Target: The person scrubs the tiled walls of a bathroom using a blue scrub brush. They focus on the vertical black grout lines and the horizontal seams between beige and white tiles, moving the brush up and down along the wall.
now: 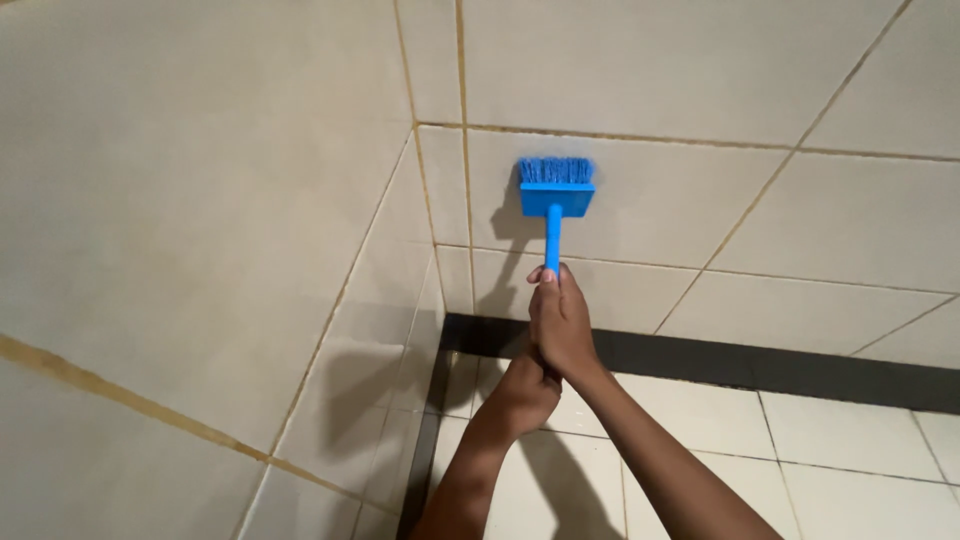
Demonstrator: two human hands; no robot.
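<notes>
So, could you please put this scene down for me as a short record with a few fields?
Setting: corner of a tiled wall, beige tiles with brownish grout
Tool: blue brush, bristles at the top, against the wall
Right hand: grips the brush handle
Left hand: clasped just beneath the right hand
Trim: black band across the wall below the hands

Two bare forearms enter the view from the lower edge. Left hand [520,392] and right hand [562,322]: no gloves, rings, watch or sleeves visible. Nails short.
</notes>
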